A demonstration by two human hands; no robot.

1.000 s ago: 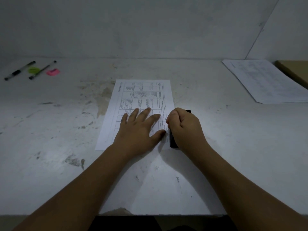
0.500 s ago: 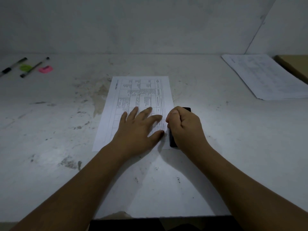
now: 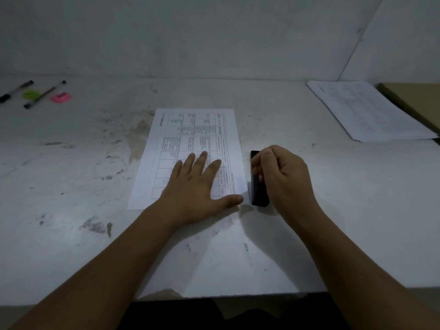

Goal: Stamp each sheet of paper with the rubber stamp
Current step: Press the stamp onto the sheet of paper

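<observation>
Right now I am gripping the rubber stamp (image 3: pixel 258 189) in my right hand (image 3: pixel 283 177), fingers curled tight round its dark body with the thumb tucked against it, so nothing of that hand is lying loose. The stamp is sitting just off the right edge of the sheet (image 3: pixel 197 134), level with the sheet's near right corner, and its long axis is running away from me, roughly parallel to that edge. I cannot tell whether its face is touching the table (image 3: pixel 71 210) or hanging just above it.

My left hand (image 3: pixel 195 186) is lying flat on the near half of the sheet, fingers straight and spread, thumb stretching out toward the near right corner, pinning the paper and holding nothing. So the paper is lying to the left of the stamp. I am judging that the coming move turns on a short sideways carry over the margin, and the right hand is the nearer one for it.

No container is showing. A stack of papers (image 3: pixel 364 110) is lying well apart at the far right, next to a brown flat thing (image 3: pixel 414 98) that I cannot identify. At the far left, two pens (image 3: pixel 45 94) are lying by a green item (image 3: pixel 29 94) and a pink item (image 3: pixel 61 97).
</observation>
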